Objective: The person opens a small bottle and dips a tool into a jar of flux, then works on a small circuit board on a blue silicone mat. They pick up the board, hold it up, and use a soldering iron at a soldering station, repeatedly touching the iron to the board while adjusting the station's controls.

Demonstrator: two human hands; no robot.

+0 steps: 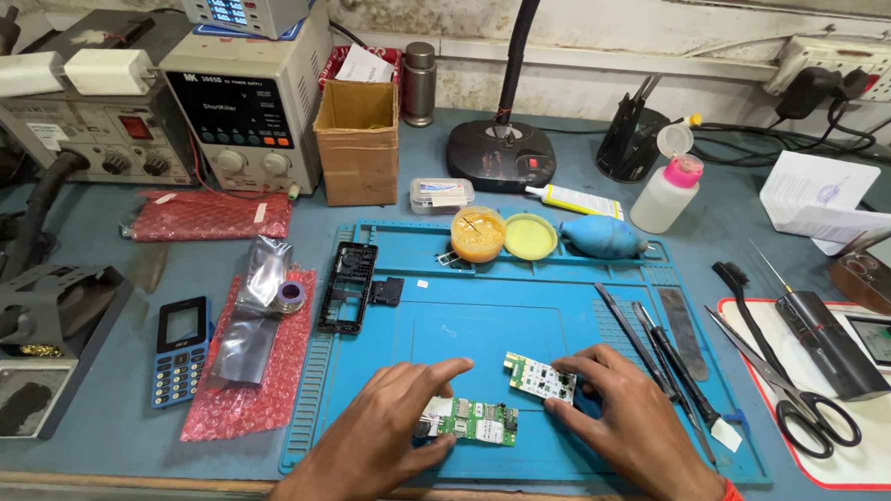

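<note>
Matt blue rubbery work mat (529, 317) on a smooth, dull blue desk (103, 426); two green circuit boards (473, 420) (541, 379) with white plastic parts and metallic contacts; crinkled pink bubble wrap (246, 389); glossy silver foil bag (253, 309); rough brown cardboard box (359, 144); steel scissors (792, 391) with black plastic handles; brushed metal cylinder (419, 81).

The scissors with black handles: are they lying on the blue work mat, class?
No. The scissors lie on a white, red-edged pad to the right of the blue mat, off its surface.
</note>
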